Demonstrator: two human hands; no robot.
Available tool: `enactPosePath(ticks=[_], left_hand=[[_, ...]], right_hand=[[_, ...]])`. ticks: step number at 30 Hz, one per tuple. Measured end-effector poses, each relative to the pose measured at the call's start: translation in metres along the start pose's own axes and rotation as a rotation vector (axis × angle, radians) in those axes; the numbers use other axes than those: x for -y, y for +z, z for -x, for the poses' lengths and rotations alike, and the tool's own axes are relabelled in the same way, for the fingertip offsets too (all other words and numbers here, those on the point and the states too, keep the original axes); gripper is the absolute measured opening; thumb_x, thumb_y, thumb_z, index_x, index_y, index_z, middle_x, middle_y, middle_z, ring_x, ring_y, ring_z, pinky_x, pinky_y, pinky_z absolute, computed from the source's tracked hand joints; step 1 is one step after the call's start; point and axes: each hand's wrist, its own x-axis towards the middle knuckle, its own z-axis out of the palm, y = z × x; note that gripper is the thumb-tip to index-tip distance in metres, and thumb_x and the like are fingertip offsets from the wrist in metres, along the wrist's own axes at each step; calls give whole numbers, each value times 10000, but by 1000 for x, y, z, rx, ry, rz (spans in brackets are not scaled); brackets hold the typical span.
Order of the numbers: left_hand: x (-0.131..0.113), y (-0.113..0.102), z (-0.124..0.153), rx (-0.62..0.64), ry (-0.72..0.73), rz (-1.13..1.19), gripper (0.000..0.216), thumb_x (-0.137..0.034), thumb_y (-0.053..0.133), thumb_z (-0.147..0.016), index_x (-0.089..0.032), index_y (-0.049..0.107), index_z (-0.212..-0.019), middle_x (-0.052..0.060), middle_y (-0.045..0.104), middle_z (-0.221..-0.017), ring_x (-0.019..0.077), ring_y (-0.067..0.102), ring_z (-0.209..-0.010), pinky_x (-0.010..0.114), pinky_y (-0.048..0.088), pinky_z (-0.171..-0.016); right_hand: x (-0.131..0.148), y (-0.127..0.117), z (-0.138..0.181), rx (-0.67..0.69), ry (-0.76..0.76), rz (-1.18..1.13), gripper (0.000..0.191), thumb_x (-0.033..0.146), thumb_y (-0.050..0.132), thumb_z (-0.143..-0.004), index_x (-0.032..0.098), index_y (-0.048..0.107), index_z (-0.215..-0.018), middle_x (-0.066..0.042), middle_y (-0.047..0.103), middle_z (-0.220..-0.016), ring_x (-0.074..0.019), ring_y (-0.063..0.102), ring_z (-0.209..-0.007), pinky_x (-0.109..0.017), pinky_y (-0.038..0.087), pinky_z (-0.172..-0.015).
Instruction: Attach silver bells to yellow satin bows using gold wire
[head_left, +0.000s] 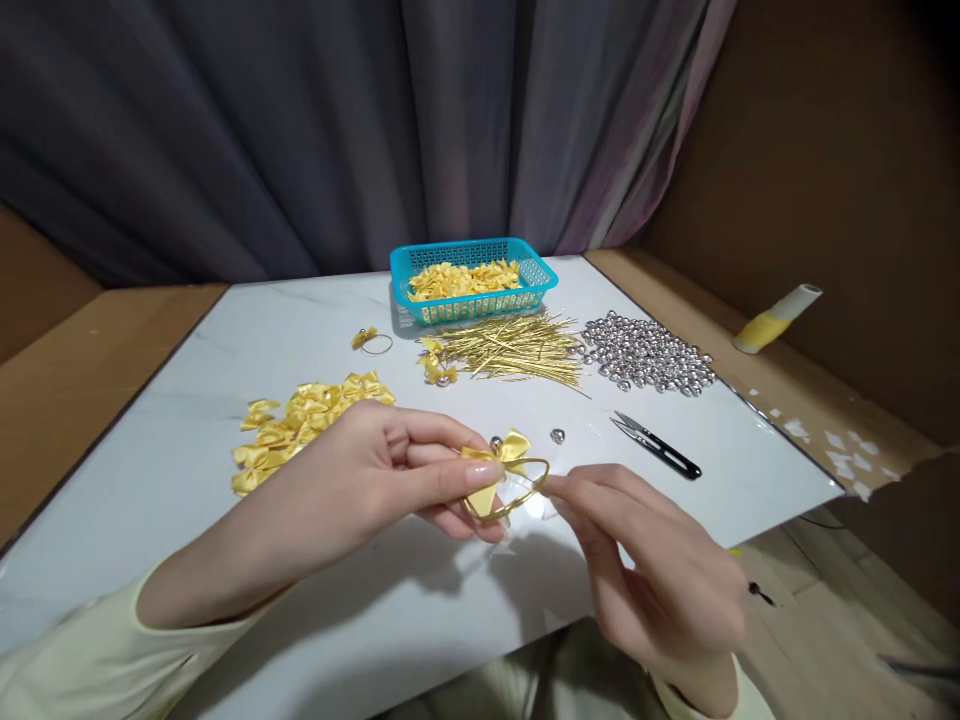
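My left hand (375, 470) is closed, its thumb and fingers pinching a yellow satin ribbon bow (514, 446) above the table. A gold wire (541, 483), bent into a loop, runs from under the left thumb. Beside the bow's centre shows a small silver bead (496, 442). My right hand (652, 560) is closed too, thumb and forefinger pinched at the right side of the wire loop. Its fingertips partly hide the wire there. Just beyond the hands lies a loose silver heart-shaped bead (557, 436).
Black-handled thread snips (660, 446) lie to the right, below a pile of silver beads (649, 352). Gold wire strips (517, 347) spread before a blue basket (551, 275) of yellow pieces. Yellow bows (300, 415) lie left; a wired bow (365, 338) sits farther back.
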Motion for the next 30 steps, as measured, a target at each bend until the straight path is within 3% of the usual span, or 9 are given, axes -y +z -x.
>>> enactPosePath(ticks=[6, 9, 12, 18, 25, 30], left_hand=[[3, 2, 8, -83, 114, -266, 82, -277, 697, -838, -259, 763, -792, -62, 777, -670, 79, 703, -592, 73, 510, -553], [8, 6, 12, -154, 254, -495, 125, -293, 662, -855, -274, 767, -791, -70, 753, -633, 82, 658, -546, 100, 447, -474], [13, 8, 14, -212, 402, -679, 155, -273, 616, -885, -272, 756, -819, -74, 751, -653, 88, 654, -543, 135, 432, -482], [24, 11, 16, -290, 614, -903, 150, -224, 611, -903, -274, 713, -1001, -70, 782, -806, 86, 696, -596, 143, 467, -596], [29, 12, 18, -288, 605, -951, 183, -238, 579, -926, -295, 683, -1066, -63, 785, -860, 101, 714, -630, 143, 484, -635], [26, 12, 15, -247, 588, -944, 157, -226, 549, -940, -273, 682, -1009, -55, 777, -849, 96, 709, -647, 145, 461, -594]], right_hand=[[3, -8, -3, -159, 429, -393, 208, 44, 586, -908, 223, 692, -905, -41, 676, -961, -186, 636, -994, -313, 525, -836], [3, -11, -5, -123, 534, -527, 142, 141, 609, -928, 225, 694, -850, -40, 656, -1047, -176, 625, -1054, -286, 533, -870], [4, -10, -8, -46, 624, -617, 124, 184, 622, -929, 225, 693, -836, -29, 666, -1018, -146, 650, -975, -243, 553, -829], [10, -2, -12, -83, 611, -604, 117, 145, 635, -903, 198, 704, -824, -29, 738, -934, -122, 714, -847, -178, 584, -739], [17, 13, -13, -213, 557, -422, 145, 92, 612, -892, 190, 695, -824, -24, 753, -886, -109, 715, -792, -152, 583, -680], [17, 28, -4, -315, 458, -273, 189, 33, 576, -891, 193, 669, -853, -31, 724, -890, -134, 696, -881, -206, 585, -729]])
